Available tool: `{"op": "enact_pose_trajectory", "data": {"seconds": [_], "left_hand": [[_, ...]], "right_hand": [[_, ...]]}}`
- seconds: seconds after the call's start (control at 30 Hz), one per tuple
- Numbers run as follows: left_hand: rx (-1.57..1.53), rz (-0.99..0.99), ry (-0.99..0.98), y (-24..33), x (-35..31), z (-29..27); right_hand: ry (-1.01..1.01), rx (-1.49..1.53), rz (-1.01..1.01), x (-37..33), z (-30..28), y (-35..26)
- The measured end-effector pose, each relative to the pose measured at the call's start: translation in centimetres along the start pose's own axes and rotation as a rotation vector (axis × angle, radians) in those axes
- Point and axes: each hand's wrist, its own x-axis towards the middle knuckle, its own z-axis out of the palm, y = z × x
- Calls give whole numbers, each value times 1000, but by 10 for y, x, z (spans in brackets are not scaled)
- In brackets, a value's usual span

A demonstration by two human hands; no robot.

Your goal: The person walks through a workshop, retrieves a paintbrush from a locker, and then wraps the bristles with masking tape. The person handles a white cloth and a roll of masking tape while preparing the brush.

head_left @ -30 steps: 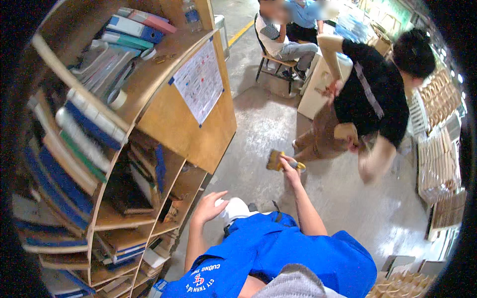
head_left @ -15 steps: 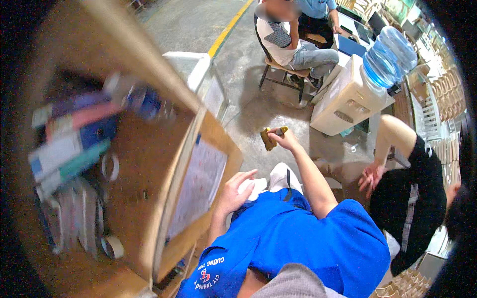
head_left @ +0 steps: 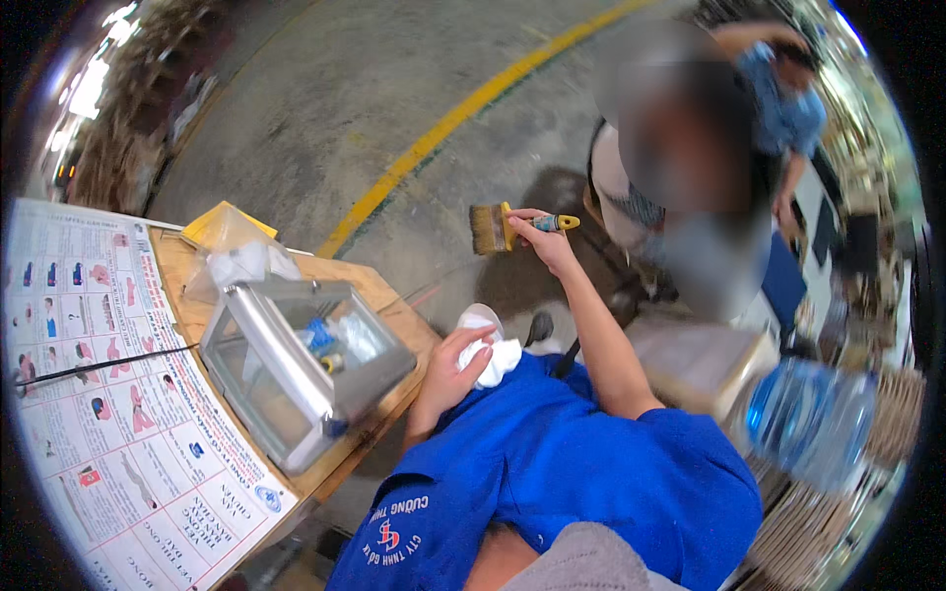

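My right hand [head_left: 544, 242] grips a flat paintbrush [head_left: 488, 229] by its yellow-ended handle. Its wide brown bristles point left, held out over the floor. Close to my body, my left hand [head_left: 450, 372] has its fingers curled over a crumpled white cloth [head_left: 500, 364]. Left of that hand stands a clear-sided case with a silver frame [head_left: 279, 355], with blue and clear plastic items showing inside.
The case rests on a wooden cabinet top [head_left: 399, 313] beside a plastic bag [head_left: 241, 258] and a printed pictorial sheet [head_left: 128, 394]. A seated person [head_left: 631, 187] is ahead right, another person [head_left: 783, 108] beyond. A blue water bottle [head_left: 813, 414] stands right. A yellow line [head_left: 434, 143] crosses the floor.
My view has turned and moved past the open shelf of folders to the cabinet top with the case. The seated person is now closer. Both hands keep their hold.
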Motion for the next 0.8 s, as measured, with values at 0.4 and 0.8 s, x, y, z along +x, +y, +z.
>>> {"op": "enact_pose_trajectory", "data": {"seconds": [0.4,0.8], "left_hand": [[204,-122,448,-37,324,-104],[1054,437,126,132,893,-265]], "right_hand": [[-354,134,-180,415,25,-183],[-120,-34,-185,702,-45,-346]]}}
